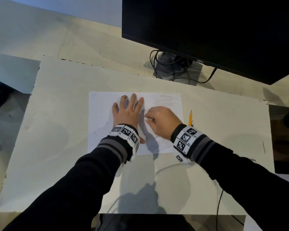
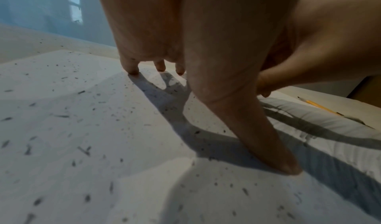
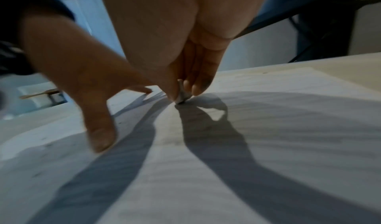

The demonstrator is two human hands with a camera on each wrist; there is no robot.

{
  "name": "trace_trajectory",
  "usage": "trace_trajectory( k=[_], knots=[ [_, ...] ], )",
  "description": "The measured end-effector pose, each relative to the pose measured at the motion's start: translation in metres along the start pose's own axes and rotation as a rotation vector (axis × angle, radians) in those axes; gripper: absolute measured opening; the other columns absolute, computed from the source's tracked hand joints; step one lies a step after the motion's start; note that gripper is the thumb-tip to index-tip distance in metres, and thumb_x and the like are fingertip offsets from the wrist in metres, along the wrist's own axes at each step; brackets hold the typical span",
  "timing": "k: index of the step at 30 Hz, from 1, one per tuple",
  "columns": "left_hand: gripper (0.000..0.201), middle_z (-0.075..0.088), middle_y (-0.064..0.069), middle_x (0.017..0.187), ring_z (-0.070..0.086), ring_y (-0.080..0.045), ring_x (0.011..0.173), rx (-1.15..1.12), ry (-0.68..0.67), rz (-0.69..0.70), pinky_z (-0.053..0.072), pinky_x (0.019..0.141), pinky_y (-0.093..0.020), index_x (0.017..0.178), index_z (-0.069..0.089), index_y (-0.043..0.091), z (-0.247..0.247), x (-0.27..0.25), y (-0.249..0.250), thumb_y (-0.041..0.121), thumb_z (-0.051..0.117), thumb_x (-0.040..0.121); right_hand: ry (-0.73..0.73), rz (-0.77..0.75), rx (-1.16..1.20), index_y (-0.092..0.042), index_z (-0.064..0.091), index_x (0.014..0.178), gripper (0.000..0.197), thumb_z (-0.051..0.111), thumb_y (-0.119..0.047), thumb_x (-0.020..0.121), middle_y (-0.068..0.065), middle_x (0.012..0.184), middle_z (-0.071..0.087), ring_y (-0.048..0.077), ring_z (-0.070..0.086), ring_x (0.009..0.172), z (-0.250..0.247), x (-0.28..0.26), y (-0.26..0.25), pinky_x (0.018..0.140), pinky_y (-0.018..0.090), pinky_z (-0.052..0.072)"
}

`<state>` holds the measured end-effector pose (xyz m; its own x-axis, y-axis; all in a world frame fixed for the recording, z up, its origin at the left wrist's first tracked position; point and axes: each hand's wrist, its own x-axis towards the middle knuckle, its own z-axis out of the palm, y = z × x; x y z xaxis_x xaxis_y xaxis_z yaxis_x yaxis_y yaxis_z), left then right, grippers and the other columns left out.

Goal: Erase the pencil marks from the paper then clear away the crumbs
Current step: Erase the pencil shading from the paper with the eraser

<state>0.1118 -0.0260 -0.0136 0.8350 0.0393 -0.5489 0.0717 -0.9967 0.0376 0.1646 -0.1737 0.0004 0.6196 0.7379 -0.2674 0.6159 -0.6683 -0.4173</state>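
Note:
A white sheet of paper [image 1: 100,130] lies on the desk, its right half covered in faint pencil lines [image 1: 167,101]. My left hand [image 1: 126,112] lies flat on the sheet's middle with fingers spread, pressing it down. Just to its right, my right hand [image 1: 160,120] pinches a small white eraser [image 3: 181,95] between thumb and fingers, its tip on the paper. Dark eraser crumbs [image 2: 82,149] are scattered over the left half of the sheet. The pencil lines [image 3: 288,129] show beside the eraser in the right wrist view.
A yellow pencil [image 1: 190,118] lies just off the sheet's right edge. A black monitor [image 1: 215,30] on its stand [image 1: 178,69] with cables sits behind the paper. A thin cable [image 1: 219,202] runs off the desk's front right. The white desk [image 1: 48,147] ends at the left and front.

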Motion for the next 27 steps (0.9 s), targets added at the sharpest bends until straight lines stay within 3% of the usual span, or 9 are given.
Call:
trace_trajectory(
  k=[2, 6, 10, 15, 18, 20, 23, 27],
  knots=[
    [0.154, -0.017, -0.005, 0.161, -0.007, -0.037, 0.148, 0.002, 0.001, -0.003, 0.012, 0.119, -0.056, 0.152, -0.024, 0.023, 0.000, 0.000, 0.000, 0.077, 0.079, 0.050, -0.019, 0.006, 0.008, -0.010, 0.074, 0.099, 0.016, 0.060, -0.015, 0.092, 0.003, 0.091, 0.069, 0.022, 0.062, 0.086, -0.002, 0.000, 0.004, 0.081, 0.037, 0.053],
    [0.154, -0.015, -0.004, 0.161, -0.006, -0.037, 0.148, -0.008, 0.010, -0.014, 0.012, 0.119, -0.056, 0.151, -0.022, 0.025, 0.002, 0.001, 0.000, 0.077, 0.080, 0.049, 0.164, 0.154, 0.041, -0.010, 0.074, 0.103, 0.017, 0.063, -0.016, 0.091, 0.004, 0.095, 0.069, 0.022, 0.063, 0.090, -0.007, 0.006, 0.018, 0.083, 0.037, 0.053],
    [0.154, -0.016, -0.004, 0.162, -0.006, -0.037, 0.148, -0.007, 0.004, -0.008, 0.012, 0.119, -0.055, 0.152, -0.023, 0.024, 0.002, 0.000, 0.000, 0.077, 0.079, 0.050, 0.027, -0.004, 0.052, -0.009, 0.074, 0.101, 0.015, 0.062, -0.012, 0.091, 0.004, 0.092, 0.068, 0.021, 0.061, 0.085, 0.004, -0.007, -0.001, 0.079, 0.035, 0.053],
    [0.155, -0.016, -0.003, 0.162, -0.007, -0.037, 0.148, -0.029, 0.011, -0.010, 0.011, 0.119, -0.056, 0.153, -0.021, 0.026, 0.003, 0.002, -0.001, 0.076, 0.081, 0.047, 0.174, 0.150, 0.053, -0.009, 0.074, 0.106, 0.019, 0.063, -0.015, 0.092, 0.004, 0.098, 0.069, 0.021, 0.062, 0.091, -0.006, 0.000, 0.017, 0.085, 0.037, 0.053],
    [0.154, -0.016, -0.004, 0.162, -0.007, -0.037, 0.148, -0.013, 0.005, -0.004, 0.011, 0.119, -0.055, 0.153, -0.022, 0.025, 0.002, 0.001, -0.001, 0.076, 0.080, 0.049, 0.026, -0.003, 0.055, -0.009, 0.073, 0.104, 0.018, 0.062, -0.015, 0.092, 0.002, 0.095, 0.068, 0.018, 0.061, 0.088, 0.003, -0.010, 0.003, 0.084, 0.035, 0.053],
    [0.155, -0.016, -0.004, 0.162, -0.007, -0.036, 0.148, -0.021, 0.013, -0.005, 0.011, 0.119, -0.055, 0.153, -0.022, 0.026, 0.002, 0.001, -0.001, 0.076, 0.081, 0.048, 0.012, 0.035, 0.048, -0.011, 0.074, 0.104, 0.018, 0.063, -0.018, 0.093, 0.001, 0.095, 0.069, 0.017, 0.061, 0.088, -0.003, -0.007, 0.009, 0.084, 0.034, 0.053],
    [0.155, -0.017, -0.004, 0.162, -0.008, -0.036, 0.148, -0.021, 0.011, -0.013, 0.011, 0.119, -0.055, 0.152, -0.022, 0.026, 0.003, 0.001, -0.001, 0.075, 0.081, 0.048, 0.144, 0.151, 0.050, -0.010, 0.075, 0.103, 0.017, 0.064, -0.018, 0.092, 0.003, 0.095, 0.068, 0.019, 0.061, 0.088, -0.011, -0.002, 0.020, 0.084, 0.037, 0.053],
    [0.155, -0.017, -0.004, 0.162, -0.006, -0.036, 0.148, -0.004, 0.017, -0.011, 0.011, 0.119, -0.054, 0.152, -0.022, 0.025, 0.003, 0.000, 0.000, 0.078, 0.079, 0.048, -0.021, 0.010, 0.035, -0.010, 0.075, 0.104, 0.018, 0.062, -0.016, 0.093, 0.003, 0.096, 0.067, 0.020, 0.062, 0.088, -0.003, -0.012, 0.003, 0.081, 0.037, 0.054]
  ],
)
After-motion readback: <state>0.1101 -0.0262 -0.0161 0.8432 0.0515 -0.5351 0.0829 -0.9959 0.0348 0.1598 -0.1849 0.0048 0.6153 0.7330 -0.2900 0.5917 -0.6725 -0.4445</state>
